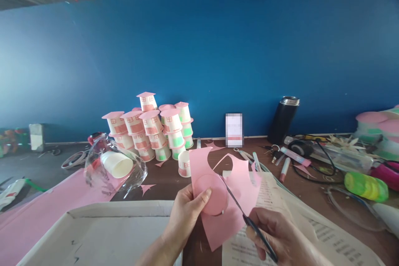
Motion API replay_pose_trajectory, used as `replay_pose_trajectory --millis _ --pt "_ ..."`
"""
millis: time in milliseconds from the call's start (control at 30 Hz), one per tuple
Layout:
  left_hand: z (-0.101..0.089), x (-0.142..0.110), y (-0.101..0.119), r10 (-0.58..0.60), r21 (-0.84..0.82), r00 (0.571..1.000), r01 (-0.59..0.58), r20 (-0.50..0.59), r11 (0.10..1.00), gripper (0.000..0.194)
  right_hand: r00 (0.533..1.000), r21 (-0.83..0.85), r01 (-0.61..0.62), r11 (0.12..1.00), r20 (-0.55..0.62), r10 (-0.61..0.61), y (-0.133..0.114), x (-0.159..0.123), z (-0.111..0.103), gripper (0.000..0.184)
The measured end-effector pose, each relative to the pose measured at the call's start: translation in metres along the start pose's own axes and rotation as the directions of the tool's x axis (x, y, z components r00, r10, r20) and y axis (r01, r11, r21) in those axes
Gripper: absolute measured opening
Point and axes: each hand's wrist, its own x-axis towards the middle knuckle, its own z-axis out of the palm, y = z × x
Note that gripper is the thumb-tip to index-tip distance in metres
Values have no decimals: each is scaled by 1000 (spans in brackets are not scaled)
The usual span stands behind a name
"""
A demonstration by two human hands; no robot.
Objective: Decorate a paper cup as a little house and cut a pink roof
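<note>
My left hand (190, 204) pinches a sheet of pink paper (215, 232), its thumb pressed on a round pink disc (209, 187) lying against the sheet. Rounded cutouts leave gaps along the sheet's upper edge. In my right hand (274, 226) is a pair of dark-handled scissors (235, 200), fingers wrapped around the handles. The blades run along the right side of the disc, touching the paper. Just behind the sheet stands a single paper cup (184, 164) with a red drawn window.
Stacked, decorated paper cups (152, 122) with pink tops stand at the back. A clear plastic bag (134, 174) holds white cups. In front lies a shallow white tray (121, 208). To the right are a black bottle (283, 120), printed papers (330, 232) and a yellow-green container (366, 186).
</note>
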Motion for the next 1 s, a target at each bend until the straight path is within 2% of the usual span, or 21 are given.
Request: replay_pose_trajectory --millis 367,667,833,1000 --pt "-2 1 -1 28 13 999 -28 -16 1000 26 999 -5 33 999 -38 -33 5 2 1 47" --pt "-1 2 -1 10 -20 1000 -10 -8 1000 27 998 -27 -59 998 -38 57 2 0 0 43" --pt "-1 2 0 9 -32 1000 -10 -20 999 29 1000 -50 -9 999 -30 7 8 1 -1 45" --pt "-1 2 1 12 -49 999 -14 -36 999 29 999 -59 -41 997 -32 40 12 3 0 48"
